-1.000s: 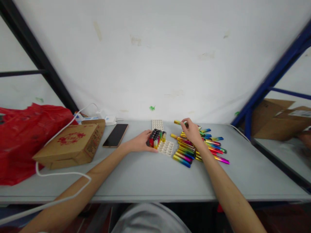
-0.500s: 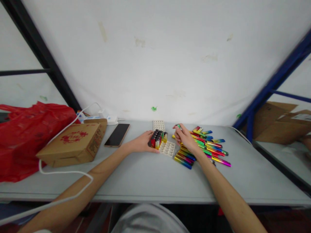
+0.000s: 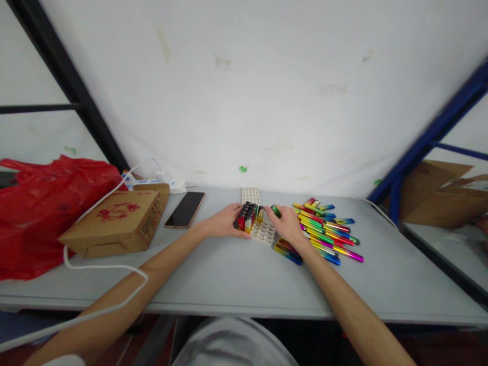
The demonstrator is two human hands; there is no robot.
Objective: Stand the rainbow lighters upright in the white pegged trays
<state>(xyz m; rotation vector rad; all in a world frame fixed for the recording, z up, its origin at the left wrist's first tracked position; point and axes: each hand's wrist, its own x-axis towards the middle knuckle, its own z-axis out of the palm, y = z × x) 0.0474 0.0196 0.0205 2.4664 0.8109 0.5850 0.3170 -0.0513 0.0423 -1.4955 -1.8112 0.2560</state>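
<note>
My left hand (image 3: 224, 222) curls round the left end of a white tray (image 3: 263, 232) with rows of round holes, its fingers against a block of upright lighters (image 3: 249, 216) with dark tops and red, yellow and green bodies. In my right hand (image 3: 285, 222), thumb and fingers pinch a green shiny lighter (image 3: 276, 211), held tilted over the tray's right part. The lower end of that piece is hidden by the fingers. To the right lies a loose pile of long, shiny coloured sticks (image 3: 324, 229), and several more (image 3: 287, 251) lie below my right wrist.
A second white holed tray (image 3: 250, 194) lies against the wall. On the left are a phone (image 3: 185, 209), a cardboard box (image 3: 114, 221), a red plastic bag (image 3: 57, 213) and a white cable (image 3: 107, 269) crossing my left forearm. Blue shelf framing (image 3: 423, 127) stands at the right.
My right hand has come left and down with the green lighter, from beside the pile to the tray's open holes. My left hand stays round the tray's end.
</note>
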